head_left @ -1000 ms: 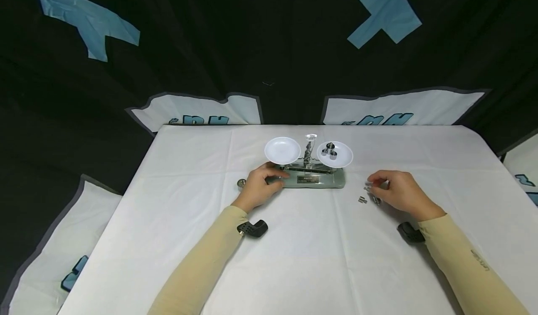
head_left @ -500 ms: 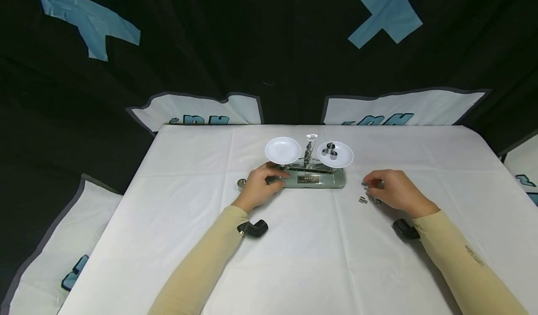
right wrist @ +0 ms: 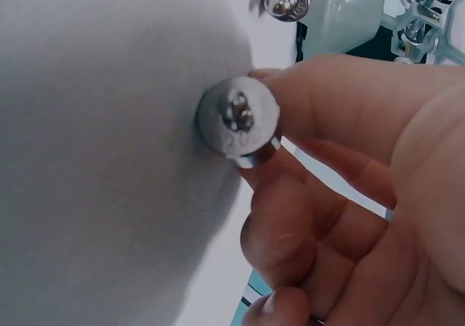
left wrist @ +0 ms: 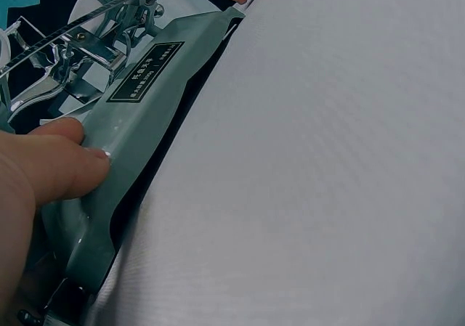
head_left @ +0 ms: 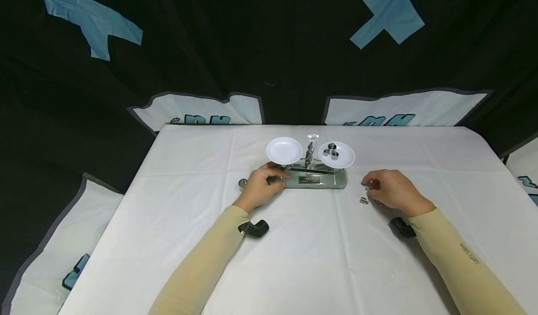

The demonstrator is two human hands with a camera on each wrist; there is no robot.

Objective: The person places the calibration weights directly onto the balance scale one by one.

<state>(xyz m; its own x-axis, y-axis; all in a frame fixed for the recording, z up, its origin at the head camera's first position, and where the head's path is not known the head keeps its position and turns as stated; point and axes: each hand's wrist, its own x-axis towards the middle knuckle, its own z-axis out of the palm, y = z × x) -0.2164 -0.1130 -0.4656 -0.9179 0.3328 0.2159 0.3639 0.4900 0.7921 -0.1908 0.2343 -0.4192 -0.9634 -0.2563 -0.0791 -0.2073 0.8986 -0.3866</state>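
Metal weight pinched in right hand, left hand clasped balance toward far edge of surface, likely steadying it!

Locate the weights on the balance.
Head view: the weights sit grouped on the right pan of the balance, right of its central post and up-left of the right hand.

Green scale base, white pans
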